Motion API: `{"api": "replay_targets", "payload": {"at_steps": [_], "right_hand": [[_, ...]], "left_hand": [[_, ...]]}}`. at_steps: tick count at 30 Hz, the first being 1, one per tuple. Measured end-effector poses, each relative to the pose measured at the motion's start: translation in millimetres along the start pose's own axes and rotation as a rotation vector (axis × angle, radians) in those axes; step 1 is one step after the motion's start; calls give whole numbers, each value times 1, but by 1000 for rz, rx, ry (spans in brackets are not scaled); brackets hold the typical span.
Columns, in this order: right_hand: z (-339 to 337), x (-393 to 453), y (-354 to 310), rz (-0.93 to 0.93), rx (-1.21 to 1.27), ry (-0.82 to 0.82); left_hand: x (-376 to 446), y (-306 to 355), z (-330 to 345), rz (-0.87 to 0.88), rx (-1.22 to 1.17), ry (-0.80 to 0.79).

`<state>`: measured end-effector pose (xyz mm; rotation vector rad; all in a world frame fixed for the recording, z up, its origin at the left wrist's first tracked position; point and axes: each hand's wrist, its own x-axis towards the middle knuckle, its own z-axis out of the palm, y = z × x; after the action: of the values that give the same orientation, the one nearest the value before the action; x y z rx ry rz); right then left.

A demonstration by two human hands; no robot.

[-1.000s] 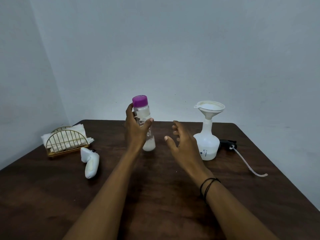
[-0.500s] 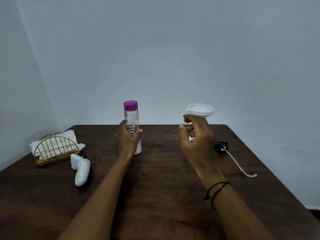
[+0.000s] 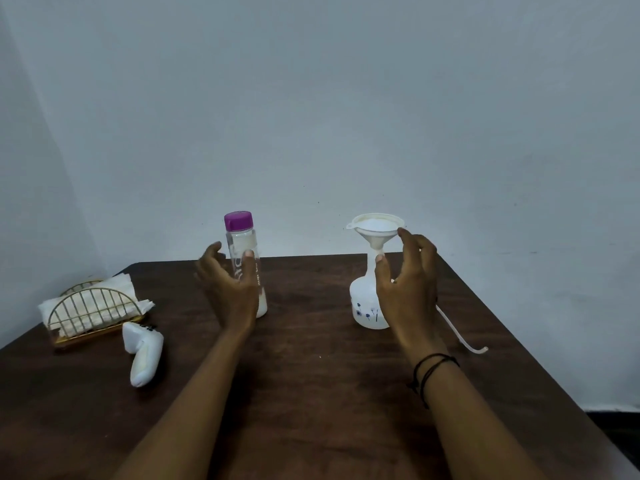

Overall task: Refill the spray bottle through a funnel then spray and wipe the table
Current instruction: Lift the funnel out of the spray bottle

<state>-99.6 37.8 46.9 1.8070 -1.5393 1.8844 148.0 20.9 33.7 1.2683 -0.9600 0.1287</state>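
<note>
Bare forearms, black wrist cords (image 3: 433, 370)

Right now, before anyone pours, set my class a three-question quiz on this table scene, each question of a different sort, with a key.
1. True or false: the funnel sits in the neck of the spray bottle.
2. The cap on the clear bottle is: A green, B purple, C missing.
3. Fill in: the napkins stand in a gold wire ____.

Key: 1 true. 2 B. 3 holder. The left hand is open beside the clear bottle; the right hand is open by the funnel.
</note>
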Motion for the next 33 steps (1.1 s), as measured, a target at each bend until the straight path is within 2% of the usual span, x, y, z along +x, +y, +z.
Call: {"api": "replay_targets", "payload": {"at_steps": [2, 6, 8, 14, 17, 22, 25, 28, 33], "right_hand": [[0, -1, 1, 17, 2, -56], [1, -2, -2, 27, 70, -99], [1, -2, -3, 30, 93, -88], [2, -2, 0, -6, 105, -148], [2, -1, 2, 0, 104, -157], [2, 1, 2, 10, 94, -171], [2, 2, 4, 7, 94, -164], [3, 3, 3, 4, 107, -164], [2, 1, 2, 44, 153, -187]], "left_hand": [[-2, 23, 5, 91, -130, 1], [-20, 70, 28, 170, -200, -321], [-30, 90, 41, 129, -234, -410], [-38, 123, 69, -122, -317, -534], [-41, 126, 77, -254, -361, -520], [-39, 129, 86, -551, -592, -526], [-35, 135, 86, -670, -714, -519], [-29, 141, 85, -723, -787, -477], [-15, 146, 75, -669, -884, -376]]}}
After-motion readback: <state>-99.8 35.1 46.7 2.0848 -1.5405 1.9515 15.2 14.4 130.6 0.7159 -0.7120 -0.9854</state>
